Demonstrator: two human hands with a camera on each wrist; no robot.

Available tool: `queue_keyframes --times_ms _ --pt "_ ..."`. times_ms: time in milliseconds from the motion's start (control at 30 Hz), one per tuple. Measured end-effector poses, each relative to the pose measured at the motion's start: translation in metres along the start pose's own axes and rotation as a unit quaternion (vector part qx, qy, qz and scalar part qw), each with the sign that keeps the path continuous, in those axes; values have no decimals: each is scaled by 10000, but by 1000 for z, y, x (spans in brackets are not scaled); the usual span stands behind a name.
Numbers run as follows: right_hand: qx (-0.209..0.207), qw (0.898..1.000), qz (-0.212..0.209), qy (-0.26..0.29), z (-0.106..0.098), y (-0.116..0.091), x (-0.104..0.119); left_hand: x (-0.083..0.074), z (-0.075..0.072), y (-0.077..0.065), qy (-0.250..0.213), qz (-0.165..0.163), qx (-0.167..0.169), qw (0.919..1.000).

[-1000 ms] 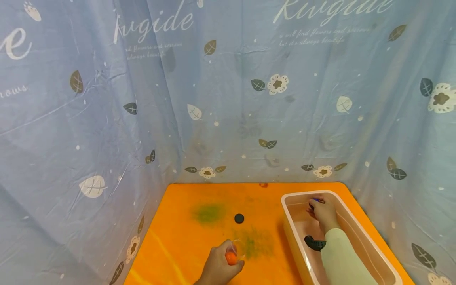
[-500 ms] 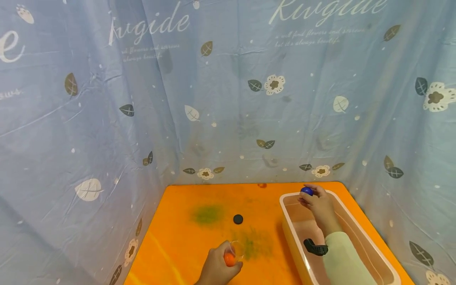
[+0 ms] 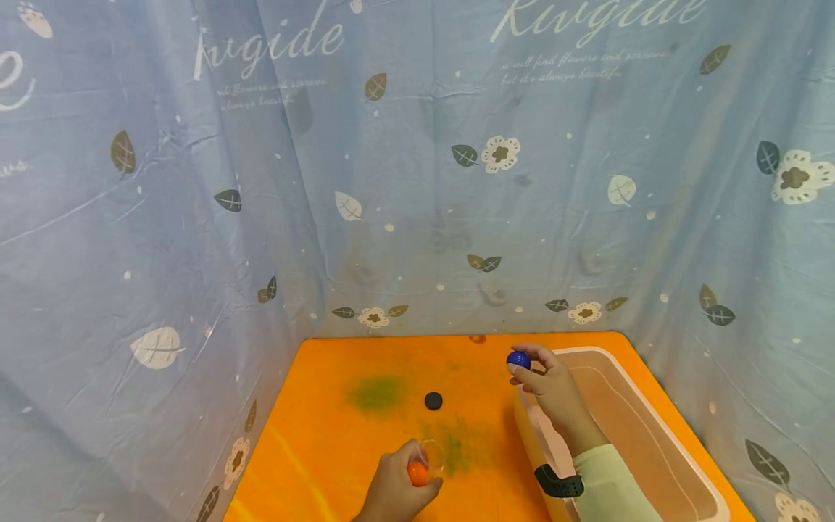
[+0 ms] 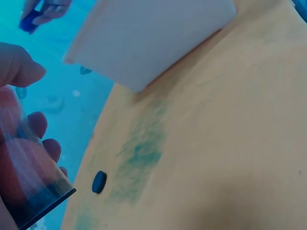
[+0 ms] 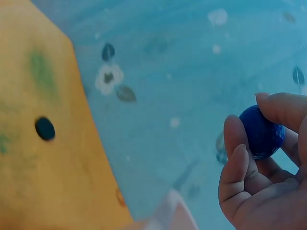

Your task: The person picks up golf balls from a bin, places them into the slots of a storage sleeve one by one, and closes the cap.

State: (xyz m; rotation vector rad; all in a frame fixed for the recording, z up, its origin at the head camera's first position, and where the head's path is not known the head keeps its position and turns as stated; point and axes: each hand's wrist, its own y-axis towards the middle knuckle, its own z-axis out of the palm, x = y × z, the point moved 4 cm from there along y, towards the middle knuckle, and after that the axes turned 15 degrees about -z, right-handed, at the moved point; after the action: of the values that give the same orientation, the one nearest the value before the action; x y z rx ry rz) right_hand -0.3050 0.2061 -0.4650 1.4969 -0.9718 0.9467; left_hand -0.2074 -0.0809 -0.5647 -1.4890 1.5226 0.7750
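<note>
My left hand (image 3: 393, 484) grips a clear plastic cup (image 3: 437, 455) above the near middle of the table, its fingers curled round the wall. Inside the cup sits an orange ball (image 3: 417, 473), which shows through the clear side (image 4: 36, 182) in the left wrist view. Near the bin's far left corner, my right hand (image 3: 556, 391) pinches a blue ball (image 3: 518, 359) between thumb and fingers. The right wrist view shows this shiny blue ball (image 5: 262, 132) held at the fingertips. Between the hands, farther back, a black round disc (image 3: 433, 401) lies flat on the table.
A pale pink rectangular bin (image 3: 659, 417) stands on the right side of the orange table (image 3: 313, 442). Its raised rim passes under my right forearm. Green smudges (image 3: 378, 394) mark the tabletop. A blue patterned curtain (image 3: 417, 181) encloses the back and sides.
My right hand has lifted the blue ball from inside the bin and carried it left, past the bin's left rim. The left hand, cup and orange ball stay nearly still.
</note>
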Motion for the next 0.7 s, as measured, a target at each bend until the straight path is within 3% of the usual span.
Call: queue_keyframes --times_ms 300,533,700 --pt "441 9978 -84 491 47 -18 25 -2 -3 -1 -73 141 -13 9999" --pt "750 9925 -66 966 69 -32 38 -1 -2 -2 -99 124 31 9999" --pt "1207 9866 -139 1089 82 -45 39 -2 -2 -3 -41 237 -20 9997"
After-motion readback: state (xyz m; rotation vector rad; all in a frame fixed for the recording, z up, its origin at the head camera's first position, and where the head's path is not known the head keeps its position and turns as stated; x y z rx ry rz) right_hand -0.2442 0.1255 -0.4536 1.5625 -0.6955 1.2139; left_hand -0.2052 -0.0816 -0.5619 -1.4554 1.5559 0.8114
